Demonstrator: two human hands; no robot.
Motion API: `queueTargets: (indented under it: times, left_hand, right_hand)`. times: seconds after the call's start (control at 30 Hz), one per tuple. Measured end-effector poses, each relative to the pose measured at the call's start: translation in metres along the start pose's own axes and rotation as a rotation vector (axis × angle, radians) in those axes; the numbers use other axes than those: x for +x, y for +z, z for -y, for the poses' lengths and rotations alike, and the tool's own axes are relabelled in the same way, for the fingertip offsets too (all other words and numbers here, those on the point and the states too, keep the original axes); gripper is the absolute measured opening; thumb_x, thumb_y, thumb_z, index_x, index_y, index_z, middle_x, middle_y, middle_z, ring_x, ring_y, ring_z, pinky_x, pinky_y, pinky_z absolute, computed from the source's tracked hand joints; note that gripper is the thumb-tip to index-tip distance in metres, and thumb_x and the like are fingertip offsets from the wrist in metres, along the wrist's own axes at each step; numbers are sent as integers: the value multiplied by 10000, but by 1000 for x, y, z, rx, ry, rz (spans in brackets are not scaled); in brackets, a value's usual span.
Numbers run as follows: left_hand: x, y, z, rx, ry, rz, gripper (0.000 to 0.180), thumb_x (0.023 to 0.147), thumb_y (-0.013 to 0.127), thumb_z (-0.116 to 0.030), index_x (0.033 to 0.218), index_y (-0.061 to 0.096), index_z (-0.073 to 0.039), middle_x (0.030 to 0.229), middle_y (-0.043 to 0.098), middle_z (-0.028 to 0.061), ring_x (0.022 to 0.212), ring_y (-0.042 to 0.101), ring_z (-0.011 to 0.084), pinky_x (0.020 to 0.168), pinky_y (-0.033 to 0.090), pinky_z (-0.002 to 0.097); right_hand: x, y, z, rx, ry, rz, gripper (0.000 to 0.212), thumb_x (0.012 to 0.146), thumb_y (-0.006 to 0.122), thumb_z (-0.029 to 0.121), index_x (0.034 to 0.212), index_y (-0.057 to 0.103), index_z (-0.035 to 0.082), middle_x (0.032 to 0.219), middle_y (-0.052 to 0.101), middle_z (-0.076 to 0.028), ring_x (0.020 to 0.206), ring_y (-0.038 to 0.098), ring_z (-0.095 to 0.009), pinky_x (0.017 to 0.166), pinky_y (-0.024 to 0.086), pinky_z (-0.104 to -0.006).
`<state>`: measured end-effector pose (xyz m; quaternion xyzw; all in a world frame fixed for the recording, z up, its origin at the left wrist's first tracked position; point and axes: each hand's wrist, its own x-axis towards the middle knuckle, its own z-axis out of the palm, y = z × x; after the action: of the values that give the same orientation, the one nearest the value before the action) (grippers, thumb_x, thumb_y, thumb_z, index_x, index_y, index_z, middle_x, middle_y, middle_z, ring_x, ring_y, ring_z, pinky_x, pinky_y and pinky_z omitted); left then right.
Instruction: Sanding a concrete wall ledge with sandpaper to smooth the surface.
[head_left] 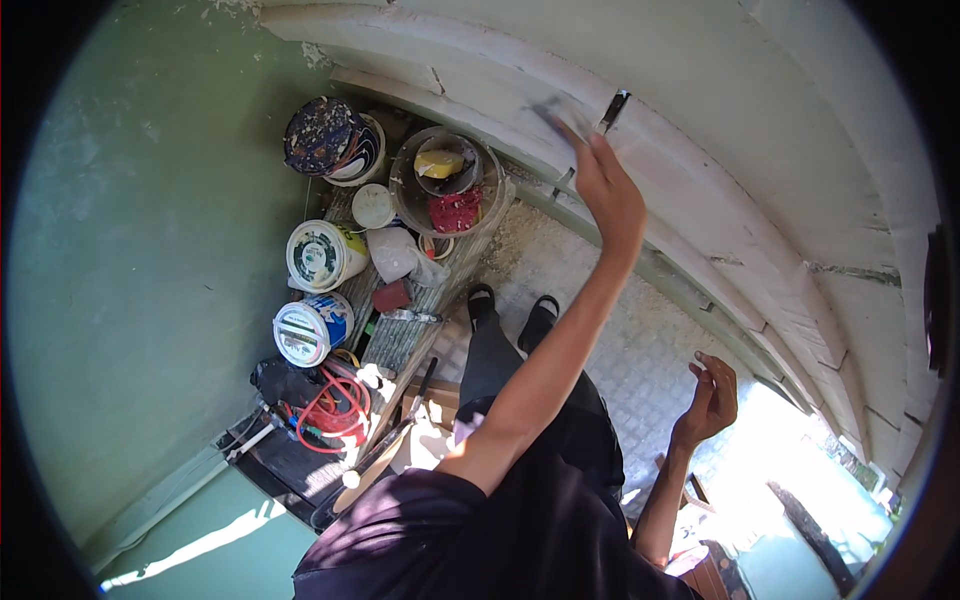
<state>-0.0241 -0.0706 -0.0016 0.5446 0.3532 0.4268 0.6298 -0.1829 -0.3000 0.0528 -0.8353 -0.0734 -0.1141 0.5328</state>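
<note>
Person's L hand (612, 200), at upper ctr of frame, is gripping a blurred flat grey tool (548, 112), index finger extending toward it, prob. for steadying; the tool is sitting over pale curved trim (700, 160), tho can't tell if it's touching. R hand (710, 400) is hovering at lower right, fingers loosely curling w/ a gap btwn them, nothing visible inside; maybe that arm is balancing the body. Left of ctr, a wooden bench (396, 350) is bearing supplies, presumably for keeping them off the floor & w/in reach: a dark-topped bucket (320, 140), a white-lidded bucket (318, 257), a blue-and-white bucket (312, 330). A round tub (405, 185) is holding a yellow sponge (438, 164) in a smaller bowl (466, 178), plus a red cloth (456, 212), likely grouping wet stuff. Lower left, a red hose (335, 402) is lying coiled, prob. for tidiness.
</note>
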Motion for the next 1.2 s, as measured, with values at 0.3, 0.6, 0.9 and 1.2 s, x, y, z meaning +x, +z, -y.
queueTargets:
  times: [0.3,0.6,0.9,1.2]
  left_hand:
    - [27,12,5,-98,44,-170,364,1122,379,-226,1247,475,102,1101,573,198,975,533,205,885,416,326]
    - [22,15,16,133,412,-303,333,1118,395,-210,1051,553,75,763,448,47,744,397,157,712,404,340]
    - [67,1,25,41,367,-288,413,1115,408,-265,868,469,59,731,402,31,706,385,160,673,374,360]
    - [62,1,19,82,347,-262,451,1114,398,-261,825,443,82,673,380,80,671,369,190,639,367,412]
  right_hand:
    - [26,-13,4,-15,-118,139,211,976,533,-36,1085,712,-62,1084,683,-185,974,691,-253,793,623,-365]
    - [23,-18,-13,-38,-52,227,213,979,529,-21,1087,707,-65,1086,683,-180,1000,695,-258,801,622,-358]
    - [6,-13,-18,-53,11,230,218,968,519,-33,1070,711,-48,1075,690,-167,978,693,-240,792,622,-355]
    - [10,-12,-14,-69,-13,231,213,967,534,-24,1081,714,-39,1080,690,-166,987,690,-244,812,619,-360]
